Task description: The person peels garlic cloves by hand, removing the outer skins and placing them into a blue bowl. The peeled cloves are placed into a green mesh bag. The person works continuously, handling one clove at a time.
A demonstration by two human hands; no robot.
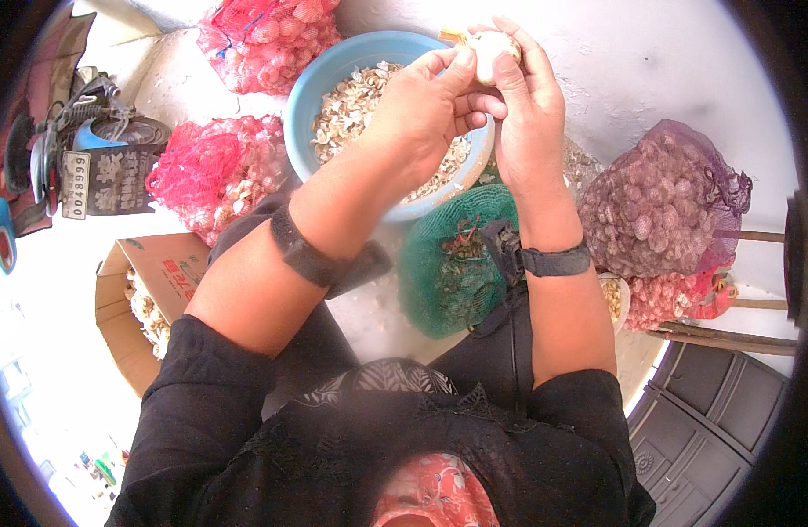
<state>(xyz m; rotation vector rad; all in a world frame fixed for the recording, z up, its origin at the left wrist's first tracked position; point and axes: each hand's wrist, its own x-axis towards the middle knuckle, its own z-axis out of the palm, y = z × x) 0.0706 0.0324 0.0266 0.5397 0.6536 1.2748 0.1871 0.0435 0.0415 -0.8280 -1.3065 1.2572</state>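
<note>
A pale garlic bulb (493, 56) is up at the far side of a blue plastic basin (305, 72). My right hand (532, 99) holds it, with the thumb on its near face and the fingers behind. Against the bulb's left side, the thumb and forefinger of my left hand (427, 105) are pinched together. A yellowish bit of stem or skin (453, 35) sticks out there. Below my hands, the basin holds many loose pale garlic pieces (354, 99), cloves or skins; my left forearm hides part of them.
Red mesh sacks of garlic (272, 43) (212, 171) stand left of the basin. A green mesh bag (437, 277) lies between my knees, a purple mesh sack (654, 197) to the right. At left are an open cardboard box (160, 263) of garlic and a parked motor vehicle (107, 151).
</note>
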